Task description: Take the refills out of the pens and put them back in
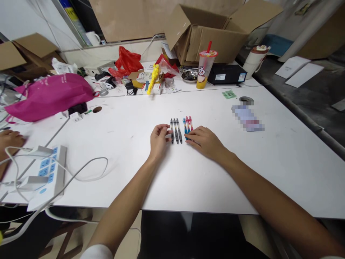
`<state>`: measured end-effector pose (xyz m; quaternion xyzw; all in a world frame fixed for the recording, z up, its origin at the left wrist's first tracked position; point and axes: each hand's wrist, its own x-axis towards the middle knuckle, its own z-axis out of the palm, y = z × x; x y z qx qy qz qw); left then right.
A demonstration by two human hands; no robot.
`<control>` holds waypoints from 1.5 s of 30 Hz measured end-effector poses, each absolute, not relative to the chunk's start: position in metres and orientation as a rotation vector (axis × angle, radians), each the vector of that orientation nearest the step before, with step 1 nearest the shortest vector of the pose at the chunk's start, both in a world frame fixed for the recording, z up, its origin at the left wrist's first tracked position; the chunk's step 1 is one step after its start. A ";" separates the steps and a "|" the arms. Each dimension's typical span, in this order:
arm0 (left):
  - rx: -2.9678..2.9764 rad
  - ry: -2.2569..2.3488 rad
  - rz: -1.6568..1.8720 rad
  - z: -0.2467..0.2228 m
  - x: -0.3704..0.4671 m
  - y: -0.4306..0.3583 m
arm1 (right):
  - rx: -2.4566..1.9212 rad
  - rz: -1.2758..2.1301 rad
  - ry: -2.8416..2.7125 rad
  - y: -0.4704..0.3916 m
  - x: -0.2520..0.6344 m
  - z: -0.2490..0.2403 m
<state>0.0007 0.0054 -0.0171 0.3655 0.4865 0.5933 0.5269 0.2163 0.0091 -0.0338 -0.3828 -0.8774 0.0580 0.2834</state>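
Note:
Three black click pens (176,131) lie side by side on the white table, clips pointing away from me. Just right of them, across a narrow gap, lie blue pens (185,126) and red pens (190,122) in a second row. My left hand (159,140) rests at the left side of the black pens, its fingers apart and its tips at the leftmost one. At the blue and red pens is my right hand (205,141), fingers stretched out over their lower ends, hiding part of them. Neither hand grips a pen.
A power strip (60,169) with white cables lies at the left, near another person's hand (12,138). A pink bag (54,95), a yellow stick-like toy (153,79), a drink cup (205,70) and a cardboard box (207,43) stand at the back. Tape (246,100) lies right.

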 end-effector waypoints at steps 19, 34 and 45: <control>0.853 1.136 1.403 -0.019 0.004 0.006 | -1.023 0.068 -2.426 0.006 0.199 -0.035; 0.808 1.136 1.388 -0.020 0.004 0.008 | -1.150 0.467 -1.893 -0.001 0.196 -0.027; 0.651 0.949 1.330 -0.006 0.004 0.005 | -0.948 0.885 -1.666 -0.016 0.197 -0.014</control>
